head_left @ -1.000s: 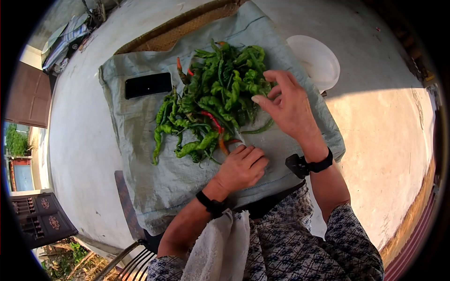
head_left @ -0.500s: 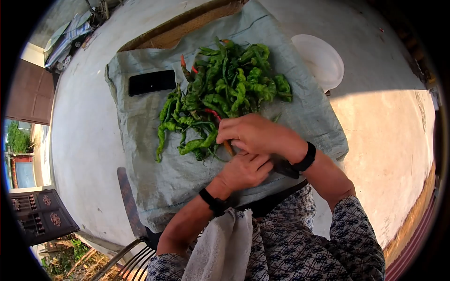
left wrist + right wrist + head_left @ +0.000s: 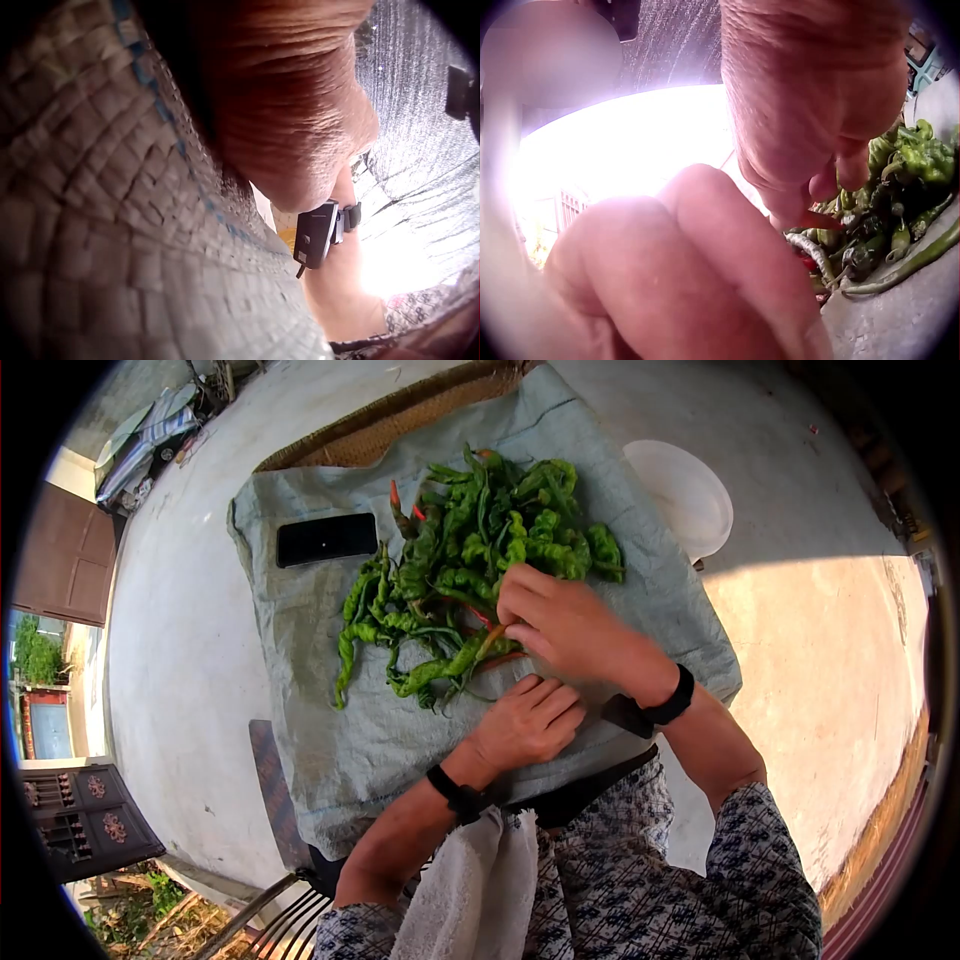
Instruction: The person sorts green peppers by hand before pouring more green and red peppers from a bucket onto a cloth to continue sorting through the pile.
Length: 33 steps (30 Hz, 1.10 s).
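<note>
A heap of twisted green peppers (image 3: 470, 560) lies on a grey-green woven sack, with a few red ones among them. At the heap's near edge my right hand (image 3: 570, 625) pinches an orange-brown pepper (image 3: 491, 640) between thumb and fingers. A reddish pepper (image 3: 503, 660) lies just below it, between the two hands. My left hand (image 3: 530, 725) rests low over the sack, back upward and fingers curled under; I cannot tell whether they hold anything. In the right wrist view, fingers (image 3: 825, 184) reach down beside the green heap, with the other hand's knuckles in front.
The sack (image 3: 330, 760) covers a woven tray (image 3: 390, 425), whose rim shows at the back. A black phone (image 3: 326, 540) lies left of the heap. A white basin (image 3: 685, 500) stands on the floor at right. A pale towel (image 3: 465, 900) hangs at my front.
My right hand came from the heap's right side down to my left hand, then moved slightly up with the orange-brown pepper. Several green peppers now lie at the heap's right edge. The left hand stayed put.
</note>
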Each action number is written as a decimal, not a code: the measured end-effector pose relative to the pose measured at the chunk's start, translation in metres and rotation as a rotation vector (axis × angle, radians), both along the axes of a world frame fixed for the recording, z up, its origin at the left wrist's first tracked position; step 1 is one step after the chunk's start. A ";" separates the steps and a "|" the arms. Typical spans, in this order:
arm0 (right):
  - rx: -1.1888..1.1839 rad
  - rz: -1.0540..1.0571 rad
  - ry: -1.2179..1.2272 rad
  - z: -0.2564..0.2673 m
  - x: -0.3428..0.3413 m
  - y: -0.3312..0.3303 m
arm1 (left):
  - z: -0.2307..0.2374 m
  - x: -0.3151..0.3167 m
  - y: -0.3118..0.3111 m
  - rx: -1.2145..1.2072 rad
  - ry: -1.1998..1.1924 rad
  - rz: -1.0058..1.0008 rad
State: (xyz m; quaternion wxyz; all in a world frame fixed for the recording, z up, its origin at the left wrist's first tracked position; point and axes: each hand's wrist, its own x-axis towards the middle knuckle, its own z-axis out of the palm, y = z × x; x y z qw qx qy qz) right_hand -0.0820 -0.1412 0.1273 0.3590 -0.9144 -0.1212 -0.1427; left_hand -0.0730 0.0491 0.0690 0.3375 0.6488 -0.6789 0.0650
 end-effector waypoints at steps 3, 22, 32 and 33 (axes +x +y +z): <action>0.185 -0.072 0.020 0.007 0.001 -0.014 | 0.005 0.001 -0.003 -0.049 0.018 0.031; 1.172 -0.119 0.375 -0.040 -0.025 -0.036 | 0.006 0.010 -0.006 -0.082 0.623 0.299; 1.152 0.019 0.379 -0.041 -0.035 -0.025 | 0.003 0.015 0.001 0.036 0.808 0.339; 1.151 0.021 0.393 -0.040 -0.036 -0.023 | 0.005 0.015 0.000 0.063 0.801 0.353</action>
